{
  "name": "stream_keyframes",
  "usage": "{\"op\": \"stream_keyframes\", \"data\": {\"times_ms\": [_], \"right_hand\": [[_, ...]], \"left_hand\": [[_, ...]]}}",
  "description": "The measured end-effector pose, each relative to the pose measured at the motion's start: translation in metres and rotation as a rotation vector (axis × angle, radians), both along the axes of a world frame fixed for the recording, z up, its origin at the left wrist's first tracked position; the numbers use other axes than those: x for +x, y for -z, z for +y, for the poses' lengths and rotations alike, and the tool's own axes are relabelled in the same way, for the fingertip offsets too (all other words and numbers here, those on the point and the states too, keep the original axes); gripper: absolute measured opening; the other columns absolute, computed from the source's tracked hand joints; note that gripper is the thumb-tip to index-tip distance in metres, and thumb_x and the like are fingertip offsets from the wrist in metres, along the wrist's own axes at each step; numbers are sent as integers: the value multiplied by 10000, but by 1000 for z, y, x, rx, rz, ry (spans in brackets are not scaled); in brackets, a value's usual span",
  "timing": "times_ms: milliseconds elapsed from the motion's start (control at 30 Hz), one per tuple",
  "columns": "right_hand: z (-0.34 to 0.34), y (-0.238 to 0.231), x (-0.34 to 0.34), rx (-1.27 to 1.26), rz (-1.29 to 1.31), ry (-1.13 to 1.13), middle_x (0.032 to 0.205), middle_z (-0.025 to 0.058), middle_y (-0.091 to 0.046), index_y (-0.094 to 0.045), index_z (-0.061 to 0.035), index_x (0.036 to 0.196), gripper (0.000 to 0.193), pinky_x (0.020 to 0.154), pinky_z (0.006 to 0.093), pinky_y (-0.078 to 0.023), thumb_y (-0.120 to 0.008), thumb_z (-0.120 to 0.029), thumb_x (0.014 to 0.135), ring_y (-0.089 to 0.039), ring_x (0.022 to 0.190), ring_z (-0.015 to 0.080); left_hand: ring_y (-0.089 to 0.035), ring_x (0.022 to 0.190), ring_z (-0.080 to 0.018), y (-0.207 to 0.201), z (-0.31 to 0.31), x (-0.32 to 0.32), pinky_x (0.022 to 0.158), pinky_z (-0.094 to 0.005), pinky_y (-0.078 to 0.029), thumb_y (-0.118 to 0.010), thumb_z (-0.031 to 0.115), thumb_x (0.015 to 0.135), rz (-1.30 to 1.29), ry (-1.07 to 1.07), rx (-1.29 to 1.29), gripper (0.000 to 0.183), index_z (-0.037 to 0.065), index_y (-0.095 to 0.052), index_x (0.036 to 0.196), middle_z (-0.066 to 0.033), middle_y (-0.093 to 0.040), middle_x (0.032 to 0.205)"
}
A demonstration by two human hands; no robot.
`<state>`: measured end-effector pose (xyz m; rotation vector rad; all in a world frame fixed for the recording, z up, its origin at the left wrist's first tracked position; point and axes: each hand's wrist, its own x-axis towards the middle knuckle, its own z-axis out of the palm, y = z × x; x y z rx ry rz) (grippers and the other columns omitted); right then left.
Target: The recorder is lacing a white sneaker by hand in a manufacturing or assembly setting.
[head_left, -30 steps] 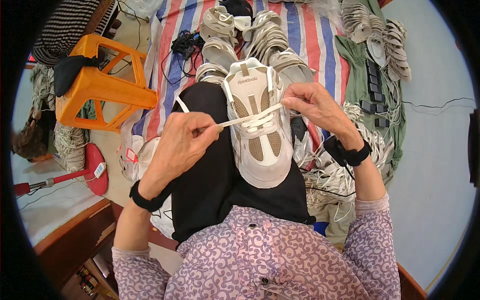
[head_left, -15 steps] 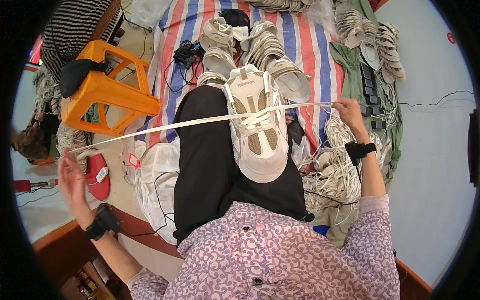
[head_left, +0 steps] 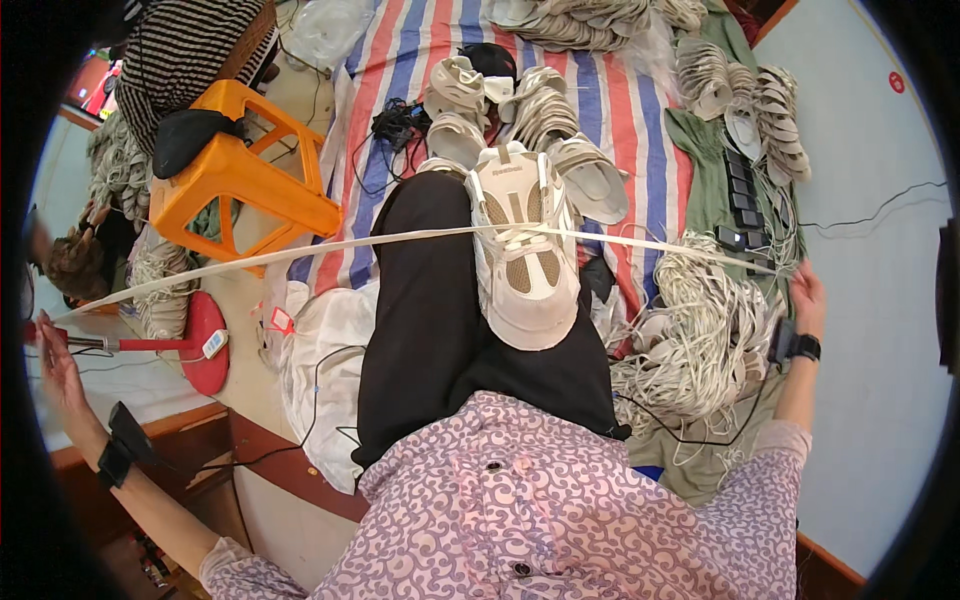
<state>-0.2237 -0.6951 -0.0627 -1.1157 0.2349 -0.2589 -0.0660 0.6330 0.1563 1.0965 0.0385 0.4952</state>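
Observation:
A white and beige sneaker upper (head_left: 531,318) rests across my thighs, its rounded toe toward me. One long off-white shoelace (head_left: 300,250) passes through its eyelets and stretches far out to both sides. My left hand (head_left: 62,368), slightly blurred at the far left, pinches one end of the lace. Out to the right, my right hand (head_left: 808,300) is closed on the other end. Both lace lengths are pulled nearly straight, and only a short crossing lies over the sneaker's tongue. Each wrist wears a black strap with a small device.
Stacks of shoe uppers (head_left: 545,110) stand beyond my knees on a striped sheet (head_left: 625,150). A heap of loose laces (head_left: 690,350) lies by my right thigh. To the left are an orange stool (head_left: 190,200) and a red round base (head_left: 207,345). Black cables trail around.
Both my hands have moved farther outward and slightly down, drawing the lace ends longer. The lacing over the sneaker has tightened from loose loops to a flatter crossing.

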Motion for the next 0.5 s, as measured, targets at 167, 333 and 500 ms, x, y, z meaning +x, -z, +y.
{"op": "stream_keyframes", "data": {"times_ms": [167,333,500], "right_hand": [[-67,-9,-140,-1050,528,462,883,-24,-413,-497,83,1268,389,646,210,-379,-458,129,883,-385,752,73],[-65,43,-216,-102,400,805,734,-8,-468,-566,39,1187,224,484,219,-309,-496,-79,1010,-375,582,94],[-2,53,-228,-229,716,722,726,-4,-528,-601,58,1171,280,451,189,-320,-521,-160,1015,-428,571,69]], "left_hand": [[-482,1321,-231,-18,-58,49,1090,-338,-420,-478,159,1025,-29,-58,511,429,-35,-476,1409,-162,-502,1431],[-556,1204,-151,17,-423,85,1044,-277,-413,-545,196,991,111,288,1073,335,-1,-609,1254,-89,-605,1292],[-702,765,-126,127,-587,78,680,-226,-549,-609,182,988,366,835,715,225,-33,-673,999,-92,-723,896]]}}
